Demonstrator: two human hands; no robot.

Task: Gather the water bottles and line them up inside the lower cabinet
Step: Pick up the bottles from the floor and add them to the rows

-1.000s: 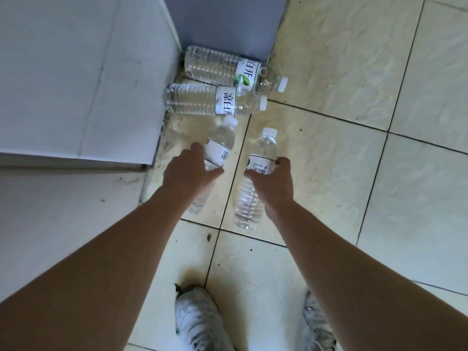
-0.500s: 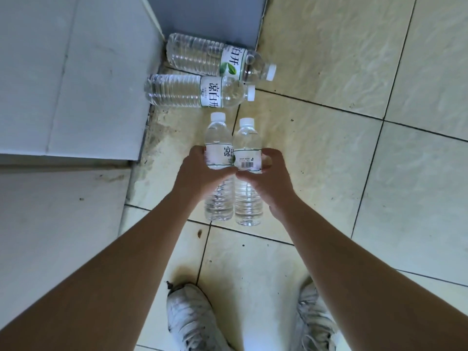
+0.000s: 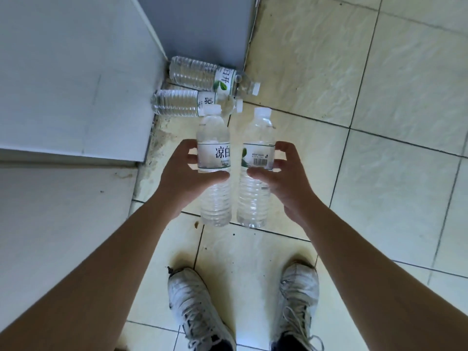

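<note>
I hold two clear water bottles with white caps and white labels above the tiled floor. My left hand (image 3: pixel 186 173) grips the left bottle (image 3: pixel 214 198) around its label. My right hand (image 3: pixel 281 178) grips the right bottle (image 3: pixel 254 196) around its label with the barcode. Both bottles are lifted and point away from me, side by side with a small gap. Two more bottles lie on the floor in the corner: one (image 3: pixel 177 103) nearer me, one (image 3: pixel 202 74) against the grey wall panel.
A white cabinet side (image 3: pixel 76 79) stands at the left, with a white surface (image 3: pixel 58 224) below it. A grey panel (image 3: pixel 202 29) closes the corner. Pale floor tiles (image 3: pixel 367 122) spread to the right. My two white sneakers (image 3: pixel 200 310) stand below the bottles.
Both hands have raised their bottles off the floor toward me and moved them slightly apart. The two lying bottles have not moved.
</note>
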